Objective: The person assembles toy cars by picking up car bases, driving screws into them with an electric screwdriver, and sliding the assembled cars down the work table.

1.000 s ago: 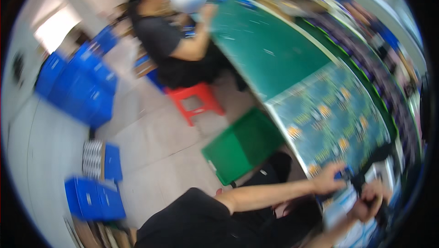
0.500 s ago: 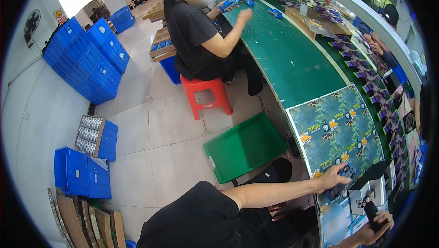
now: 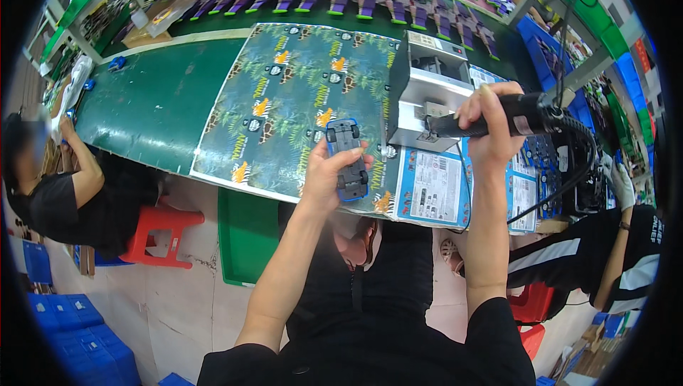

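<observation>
Head view is showing the left hand reaching up, fingers wrapping a blue toy car held underside-up over the near edge of the printed sheet. To the right, the right hand is gripping a black corded tool, its tip pointing left beside the grey box.

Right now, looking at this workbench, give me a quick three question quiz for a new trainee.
1. True or false: the left hand holds a blue toy car.
2. What does the right hand grip? A) black power tool B) red stool C) blue crate
3. Fill in: the toy car is held over a printed ____ with a jungle pattern.

Key: 1 true. 2 A, the black power tool with a cable. 3 sheet, lying on the green table.
</observation>
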`<move>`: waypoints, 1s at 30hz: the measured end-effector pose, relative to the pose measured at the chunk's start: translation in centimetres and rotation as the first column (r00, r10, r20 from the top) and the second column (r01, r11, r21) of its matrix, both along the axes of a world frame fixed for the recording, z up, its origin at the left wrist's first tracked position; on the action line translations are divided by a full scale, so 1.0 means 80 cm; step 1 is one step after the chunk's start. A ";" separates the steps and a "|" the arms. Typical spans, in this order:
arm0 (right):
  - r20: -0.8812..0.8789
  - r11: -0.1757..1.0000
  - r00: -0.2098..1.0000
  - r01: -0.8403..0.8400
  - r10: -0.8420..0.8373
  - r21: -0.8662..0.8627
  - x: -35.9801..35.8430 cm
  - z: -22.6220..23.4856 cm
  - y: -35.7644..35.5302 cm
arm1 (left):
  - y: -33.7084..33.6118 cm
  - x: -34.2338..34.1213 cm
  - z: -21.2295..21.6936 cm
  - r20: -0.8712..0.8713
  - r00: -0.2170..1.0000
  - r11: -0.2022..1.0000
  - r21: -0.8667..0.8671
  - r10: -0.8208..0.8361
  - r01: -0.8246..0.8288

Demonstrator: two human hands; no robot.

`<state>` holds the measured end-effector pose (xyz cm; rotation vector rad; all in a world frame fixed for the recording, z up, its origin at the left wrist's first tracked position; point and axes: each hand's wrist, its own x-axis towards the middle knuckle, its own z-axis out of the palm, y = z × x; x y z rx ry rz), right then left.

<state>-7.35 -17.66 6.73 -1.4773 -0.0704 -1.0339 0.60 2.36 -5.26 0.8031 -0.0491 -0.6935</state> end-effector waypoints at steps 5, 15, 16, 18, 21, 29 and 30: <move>-0.075 1.000 0.997 0.019 -0.017 0.017 0.007 0.013 -0.004 | -0.002 -0.009 0.003 0.085 0.996 0.999 0.036 -0.006 0.003; -0.038 0.890 0.927 -0.347 0.374 0.294 -0.020 0.006 0.023 | 0.001 -0.002 -0.007 0.134 0.990 0.999 0.038 -0.042 0.038; 0.045 0.871 0.912 -0.403 0.407 0.280 -0.026 0.000 0.036 | 0.002 0.000 -0.007 0.134 0.990 0.999 0.018 -0.039 0.036; 0.136 0.861 0.885 -0.465 0.445 0.204 -0.029 -0.014 0.053 | 0.003 0.002 -0.011 0.124 0.992 0.999 0.045 -0.029 0.023; 0.199 0.821 0.852 -0.522 0.485 0.233 -0.027 -0.020 0.072 | 0.006 0.006 -0.015 0.097 0.995 1.000 -0.002 -0.027 0.028; 0.166 0.798 0.845 -0.534 0.508 0.280 -0.028 -0.028 0.092 | 0.006 0.006 -0.014 0.073 0.997 1.000 -0.024 -0.010 0.012; 0.154 0.801 0.853 -0.522 0.499 0.293 -0.028 -0.029 0.094 | 0.005 0.005 -0.012 0.063 0.998 1.000 -0.020 -0.013 0.015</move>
